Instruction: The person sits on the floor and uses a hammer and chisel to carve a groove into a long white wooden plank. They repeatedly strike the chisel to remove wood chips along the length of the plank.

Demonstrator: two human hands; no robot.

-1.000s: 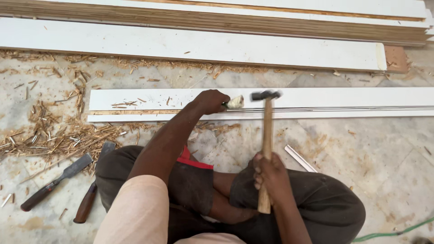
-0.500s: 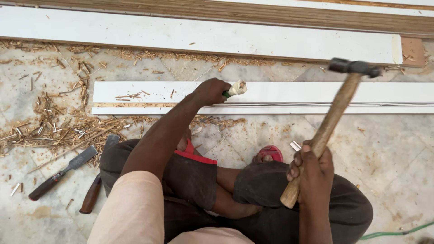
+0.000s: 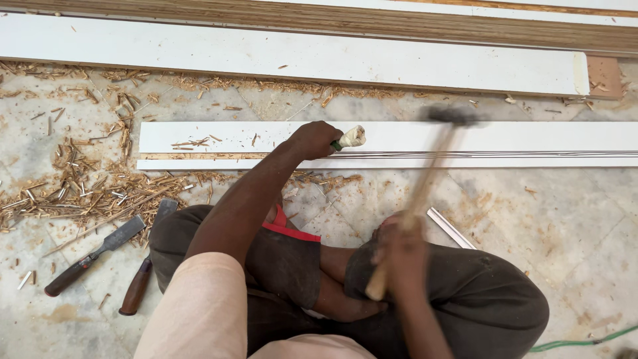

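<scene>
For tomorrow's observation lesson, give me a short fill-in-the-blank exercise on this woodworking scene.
1. The right hand swings a ____ by its wooden handle.
2. The left hand holds a tool on the white ____.
3. Two chisels lie on the floor beside the person's ____ knee.

Missing words: hammer; board; left
</scene>
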